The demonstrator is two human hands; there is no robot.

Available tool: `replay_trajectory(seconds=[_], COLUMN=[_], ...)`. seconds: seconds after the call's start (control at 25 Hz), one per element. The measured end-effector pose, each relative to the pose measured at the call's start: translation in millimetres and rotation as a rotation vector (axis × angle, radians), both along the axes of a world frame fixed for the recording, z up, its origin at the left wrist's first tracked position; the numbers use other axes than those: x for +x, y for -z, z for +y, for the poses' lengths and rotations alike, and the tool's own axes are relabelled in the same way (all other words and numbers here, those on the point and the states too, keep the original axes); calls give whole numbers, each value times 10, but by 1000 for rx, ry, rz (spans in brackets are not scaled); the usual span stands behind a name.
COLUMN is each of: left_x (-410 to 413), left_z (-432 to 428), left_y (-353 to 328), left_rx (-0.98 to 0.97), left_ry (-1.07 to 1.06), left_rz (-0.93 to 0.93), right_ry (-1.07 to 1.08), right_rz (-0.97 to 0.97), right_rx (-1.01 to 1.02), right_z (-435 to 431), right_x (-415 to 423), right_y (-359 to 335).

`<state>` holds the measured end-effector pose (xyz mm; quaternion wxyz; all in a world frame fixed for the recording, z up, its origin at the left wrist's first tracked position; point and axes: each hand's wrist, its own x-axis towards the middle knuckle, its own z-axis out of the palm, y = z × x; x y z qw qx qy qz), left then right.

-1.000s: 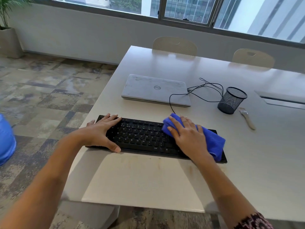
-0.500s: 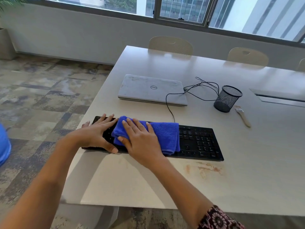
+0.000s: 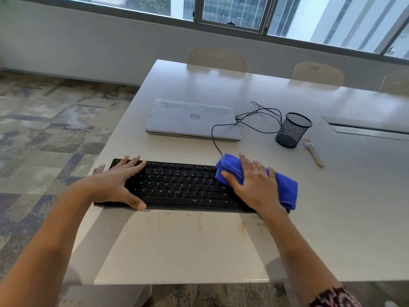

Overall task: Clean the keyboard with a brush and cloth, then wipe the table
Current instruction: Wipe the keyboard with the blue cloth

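A black keyboard [image 3: 177,185] lies across the near part of the white table [image 3: 188,244]. My left hand [image 3: 115,182] rests flat on the keyboard's left end, fingers straight, thumb at its front edge. My right hand [image 3: 252,185] presses a folded blue cloth [image 3: 283,187] onto the keyboard's right end, which the cloth and hand hide. A small brush [image 3: 313,152] with a pale wooden handle lies on the table to the right, beyond the keyboard.
A closed grey laptop [image 3: 192,120] sits behind the keyboard, with black cables [image 3: 261,120] trailing to its right. A black mesh pen cup [image 3: 292,129] stands beside the brush. Brownish stains [image 3: 199,222] mark the table in front of the keyboard. Chairs [image 3: 217,58] line the far edge.
My right hand has slid the blue cloth from the keyboard's left half back to its right end. The left hand has stayed on the left end.
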<state>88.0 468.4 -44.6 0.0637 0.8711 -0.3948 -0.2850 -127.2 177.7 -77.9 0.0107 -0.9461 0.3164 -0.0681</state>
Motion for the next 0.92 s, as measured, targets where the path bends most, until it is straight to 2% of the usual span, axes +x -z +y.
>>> replay_trajectory(seconds=[0.08,0.24,0.36,0.48,0.6,0.72,0.92], left_x=[-3,-33,-54,-34,-12,-21,-70], left_z=[-14,-37,-38,-18,-17,-31,-65], left_y=[-27,-57,-75,-61,-46,-58,-93], left_rx=[27,47,41,38,43,62,66], left_ry=[1,-15,-30,-17,-16,-11,-25], left_rz=[-3,-22,-30,-23,-17,-15,-67], right_ry=[-22,-310,-442,-365,-181,-30,-178], right_rz=[-44,-60,-55,-51,34,96,23], right_rx=[46,115,140,130,38,34,136], right_z=[284,1125,1281,899,355,105,644], right_x=[206,571,534,294,28,-92,281], right_y=[-22,-5,-16,-26,-25,-54,-59])
